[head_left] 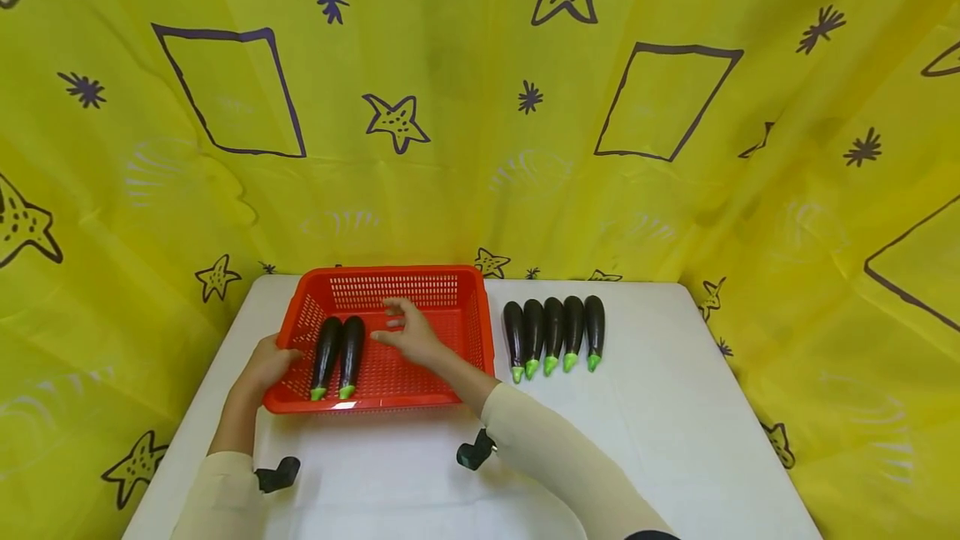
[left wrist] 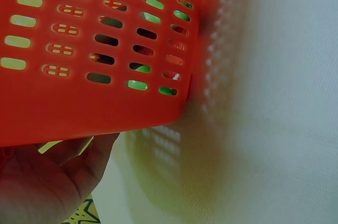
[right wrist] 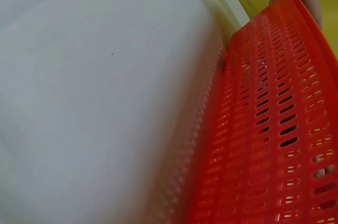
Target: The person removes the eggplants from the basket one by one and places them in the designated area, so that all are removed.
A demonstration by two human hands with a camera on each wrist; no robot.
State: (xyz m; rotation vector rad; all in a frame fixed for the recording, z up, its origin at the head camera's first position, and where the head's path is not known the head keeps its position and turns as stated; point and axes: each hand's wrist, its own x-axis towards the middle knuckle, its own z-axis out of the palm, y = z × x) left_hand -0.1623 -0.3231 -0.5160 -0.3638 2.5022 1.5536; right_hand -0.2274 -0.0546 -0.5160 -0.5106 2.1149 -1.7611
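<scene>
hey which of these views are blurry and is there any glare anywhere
Head view: sharp, evenly lit, a small glare streak on the basket front rim. Left wrist view: basket wall and left hand soft, too close to focus. Right wrist view: table and basket blurred, no glare.

a red slotted plastic basket (head_left: 457,332) sat on the table, left of centre. two dark purple eggplants (head_left: 339,355) lay side by side in its left half, green stem ends toward the near wall. the left hand (head_left: 264,367) rested against the basket's left rim; the right hand (head_left: 408,335) hovered inside with relaxed fingers, just beside the eggplants.
</scene>
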